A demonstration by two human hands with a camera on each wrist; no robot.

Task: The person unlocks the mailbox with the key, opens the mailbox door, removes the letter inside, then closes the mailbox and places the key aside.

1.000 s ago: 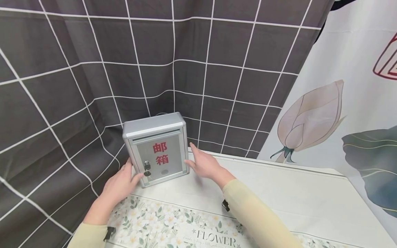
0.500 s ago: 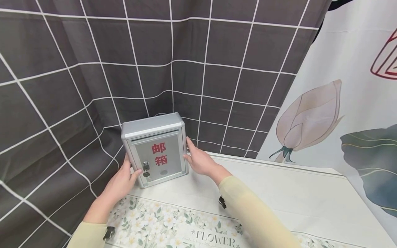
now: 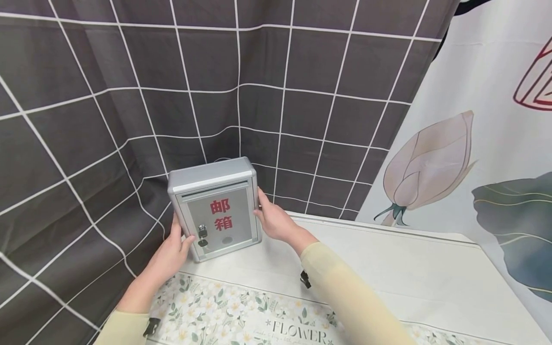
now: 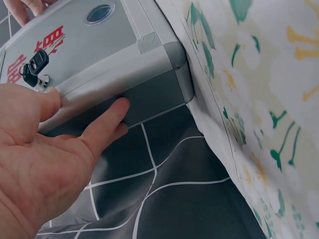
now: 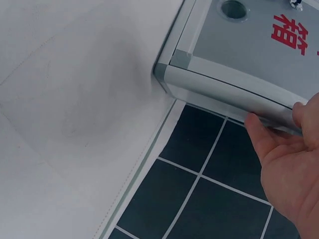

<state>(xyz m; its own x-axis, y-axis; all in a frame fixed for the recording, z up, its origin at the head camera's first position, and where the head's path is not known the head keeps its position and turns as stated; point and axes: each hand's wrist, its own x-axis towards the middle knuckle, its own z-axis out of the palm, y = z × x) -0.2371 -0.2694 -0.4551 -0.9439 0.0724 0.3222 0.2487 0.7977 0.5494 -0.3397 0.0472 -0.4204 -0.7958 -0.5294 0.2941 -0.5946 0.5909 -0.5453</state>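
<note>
A silver metal mailbox (image 3: pixel 239 211) with red characters on its front stands upright on the white tabletop, in the corner by the dark curtain. A lock with a key (image 4: pixel 36 63) in it sits on the front, with a round window (image 4: pixel 100 14) lower down. My left hand (image 3: pixel 167 255) grips the box's left edge, thumb at the front frame and fingers along the side wall. Opposite, my right hand (image 3: pixel 278 223) holds the right edge the same way; the right wrist view shows its thumb on the frame and fingers (image 5: pixel 260 137) against the side.
A dark curtain (image 3: pixel 327 62) with a white grid hangs behind and to the left. At the right is a pale curtain (image 3: pixel 431 163) with a printed flower bud. A floral mat (image 3: pixel 233 306) marked FLOWER covers the tabletop (image 3: pixel 388 258) nearest me.
My right hand has moved left from just beside the mailbox onto its right edge. The left fingers have moved slightly up along the left side. The box stays where it was.
</note>
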